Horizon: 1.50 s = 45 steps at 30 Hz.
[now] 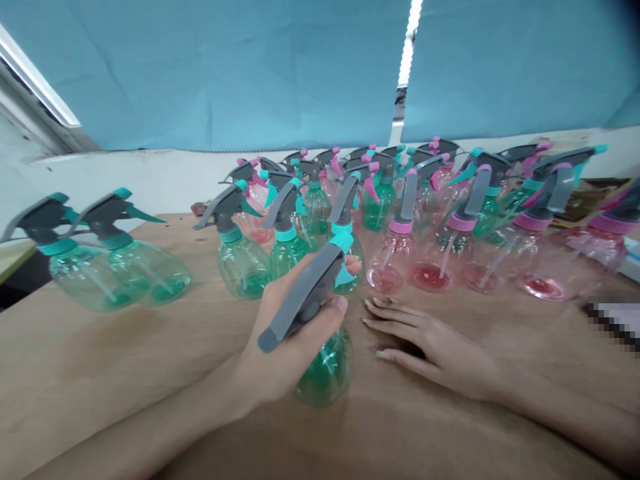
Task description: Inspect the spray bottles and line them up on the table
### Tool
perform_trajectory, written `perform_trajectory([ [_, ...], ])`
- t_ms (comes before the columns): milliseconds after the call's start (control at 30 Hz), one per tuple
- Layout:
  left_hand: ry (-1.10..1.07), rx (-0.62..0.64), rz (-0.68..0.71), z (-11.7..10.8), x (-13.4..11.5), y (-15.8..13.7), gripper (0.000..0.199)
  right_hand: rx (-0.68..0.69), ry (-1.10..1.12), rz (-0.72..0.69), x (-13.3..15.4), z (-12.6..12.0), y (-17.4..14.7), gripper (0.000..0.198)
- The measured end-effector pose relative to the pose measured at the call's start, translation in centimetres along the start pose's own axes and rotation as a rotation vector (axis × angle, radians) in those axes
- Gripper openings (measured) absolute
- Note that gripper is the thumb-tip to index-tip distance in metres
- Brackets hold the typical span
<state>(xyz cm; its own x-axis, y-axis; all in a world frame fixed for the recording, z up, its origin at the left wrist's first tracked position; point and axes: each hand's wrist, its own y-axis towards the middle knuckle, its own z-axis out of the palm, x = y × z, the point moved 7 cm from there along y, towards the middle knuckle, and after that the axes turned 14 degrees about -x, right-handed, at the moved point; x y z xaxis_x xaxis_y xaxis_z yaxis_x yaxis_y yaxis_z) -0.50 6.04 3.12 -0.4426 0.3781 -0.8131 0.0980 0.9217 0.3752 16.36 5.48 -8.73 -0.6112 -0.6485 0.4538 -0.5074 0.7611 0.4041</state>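
Here, a green spray bottle (325,373) with a teal nozzle serves as the landmark, standing nearest the wearer on or just above the worktop (150,347) (contact beneath its base cannot be made out). The left hand (287,350) encloses it, its grip pressed round the narrow part under the grey head, thumb on the near side and fingers passing behind; this hold is presumably chosen because the neck offers better purchase than the broad, smooth body. The head's tail points toward the wearer and the nozzle away, which probably keeps the outlet clear of the person. To the right of this bottle, the right hand (440,340) lies palm down, its grip spread and pinching nothing, apparently to steady the arm. Well to the left of the same bottle, a pair of green bottles (167,273) stands apart from the main group, one overlapping the other in view. Directly behind it comes a short row of green bottles (240,267); behind it and to its right, a row of pink bottles (393,260), so that the front seems grouped by colour. Farther behind, both colours mix closely, perhaps to save room, before a white wall (165,180) and a blue sheet (250,80).
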Motion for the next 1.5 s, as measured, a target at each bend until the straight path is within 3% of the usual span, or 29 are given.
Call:
perform_trajectory([
  [167, -0.065, 0.039, -0.063, 0.22, 0.01, 0.05, 0.032, 0.014, -0.010, 0.003, 0.00, 0.07, 0.04, 0.050],
  [867, -0.123, 0.043, -0.086, 0.45, 0.76, -0.22, 0.034, 0.025, -0.028, 0.004, 0.02, 0.10, 0.06, 0.049],
  [1500, -0.094, 0.040, -0.042, 0.15, 0.15, -0.03, 0.034, 0.050, -0.102, -0.029, 0.11, 0.17, 0.13, 0.051],
])
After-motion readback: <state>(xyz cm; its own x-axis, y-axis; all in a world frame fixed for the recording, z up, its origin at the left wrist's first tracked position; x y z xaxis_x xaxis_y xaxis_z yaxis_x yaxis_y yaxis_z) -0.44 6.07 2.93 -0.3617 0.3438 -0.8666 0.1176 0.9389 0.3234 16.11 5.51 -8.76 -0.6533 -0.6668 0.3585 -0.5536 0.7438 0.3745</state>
